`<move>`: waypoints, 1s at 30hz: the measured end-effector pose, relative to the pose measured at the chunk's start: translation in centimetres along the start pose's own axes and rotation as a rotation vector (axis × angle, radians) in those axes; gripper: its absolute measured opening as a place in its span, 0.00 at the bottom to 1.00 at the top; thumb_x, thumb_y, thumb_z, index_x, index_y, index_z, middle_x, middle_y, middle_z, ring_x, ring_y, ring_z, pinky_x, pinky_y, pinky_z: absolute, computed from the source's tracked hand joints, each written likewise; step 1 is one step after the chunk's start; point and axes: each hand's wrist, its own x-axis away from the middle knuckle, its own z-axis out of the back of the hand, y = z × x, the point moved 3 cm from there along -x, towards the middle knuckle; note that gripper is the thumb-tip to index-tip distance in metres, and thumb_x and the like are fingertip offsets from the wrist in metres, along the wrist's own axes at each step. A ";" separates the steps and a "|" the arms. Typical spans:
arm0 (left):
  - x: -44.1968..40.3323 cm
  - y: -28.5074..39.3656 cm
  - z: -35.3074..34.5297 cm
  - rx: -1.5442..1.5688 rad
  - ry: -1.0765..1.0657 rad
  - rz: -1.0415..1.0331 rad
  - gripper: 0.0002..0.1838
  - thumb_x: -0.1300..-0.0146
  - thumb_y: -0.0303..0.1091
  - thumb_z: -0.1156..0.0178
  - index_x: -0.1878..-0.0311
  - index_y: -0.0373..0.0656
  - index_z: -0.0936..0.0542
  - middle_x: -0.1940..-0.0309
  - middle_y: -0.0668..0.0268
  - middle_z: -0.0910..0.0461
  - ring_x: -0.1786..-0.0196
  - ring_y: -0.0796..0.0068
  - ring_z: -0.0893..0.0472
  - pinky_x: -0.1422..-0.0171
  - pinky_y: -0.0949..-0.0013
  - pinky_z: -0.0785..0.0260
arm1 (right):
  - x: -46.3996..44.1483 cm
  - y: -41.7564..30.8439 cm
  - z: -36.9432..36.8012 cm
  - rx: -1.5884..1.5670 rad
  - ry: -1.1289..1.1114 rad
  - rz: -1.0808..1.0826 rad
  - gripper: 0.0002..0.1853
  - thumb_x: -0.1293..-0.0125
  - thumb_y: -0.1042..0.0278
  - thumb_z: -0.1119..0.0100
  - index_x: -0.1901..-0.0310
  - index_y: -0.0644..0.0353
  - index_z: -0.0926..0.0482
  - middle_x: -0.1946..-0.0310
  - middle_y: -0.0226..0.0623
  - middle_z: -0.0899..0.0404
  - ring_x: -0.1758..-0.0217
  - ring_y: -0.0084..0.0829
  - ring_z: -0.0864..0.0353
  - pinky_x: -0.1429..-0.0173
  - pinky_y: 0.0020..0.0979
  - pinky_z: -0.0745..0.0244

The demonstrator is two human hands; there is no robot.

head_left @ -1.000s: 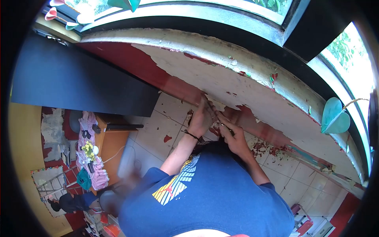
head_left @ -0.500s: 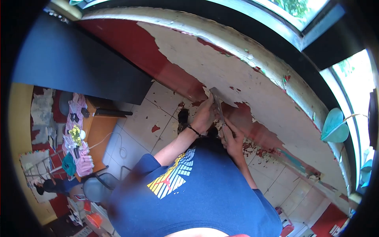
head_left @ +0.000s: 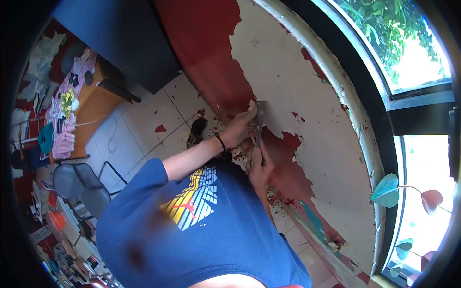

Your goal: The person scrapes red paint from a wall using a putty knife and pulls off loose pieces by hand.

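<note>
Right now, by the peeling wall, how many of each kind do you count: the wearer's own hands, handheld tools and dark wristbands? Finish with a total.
Hands: 2, the left hand and the right hand
Handheld tools: 1, a flat metal tool
Dark wristbands: 1, the dark wristband on the left wrist
Total: 4

On your navy T-shirt (head_left: 249,235), nearer your body than your left hand (head_left: 240,129), locate the striped chest print (head_left: 204,192). It bears a red Jumpman-style emblem (head_left: 188,207); its letter-like shapes cannot be read.
</note>
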 end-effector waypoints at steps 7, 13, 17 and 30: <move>0.1 -0.1 -0.8 0.104 0.012 0.051 0.21 0.34 0.56 0.54 0.59 0.47 0.27 0.66 0.72 0.29 0.65 0.78 0.30 0.61 0.71 0.36 | -0.3 -0.2 0.2 0.074 -0.011 0.042 0.19 0.31 0.67 0.55 0.40 0.62 0.33 0.82 0.24 0.36 0.87 0.12 0.44 0.85 0.17 0.50; -0.5 2.1 0.8 0.015 0.085 -0.092 0.22 0.34 0.57 0.54 0.58 0.46 0.27 0.65 0.71 0.29 0.64 0.78 0.29 0.58 0.70 0.35 | -1.8 -1.0 -1.6 0.085 -0.057 -0.003 0.20 0.32 0.67 0.54 0.41 0.65 0.33 0.82 0.23 0.35 0.86 0.12 0.43 0.85 0.17 0.49; 0.3 0.0 0.2 -0.053 0.063 0.061 0.21 0.33 0.56 0.55 0.58 0.46 0.27 0.66 0.70 0.27 0.66 0.79 0.28 0.60 0.70 0.34 | 0.0 -0.7 0.8 0.075 -0.049 -0.038 0.20 0.32 0.68 0.55 0.41 0.66 0.33 0.82 0.23 0.36 0.86 0.12 0.43 0.85 0.16 0.49; -0.6 -0.4 0.5 -0.031 0.033 0.060 0.22 0.33 0.55 0.55 0.61 0.44 0.27 0.70 0.70 0.28 0.71 0.79 0.27 0.70 0.73 0.34 | -0.2 0.5 0.8 0.063 -0.002 -0.030 0.19 0.31 0.67 0.54 0.40 0.63 0.32 0.82 0.23 0.35 0.88 0.11 0.44 0.85 0.16 0.51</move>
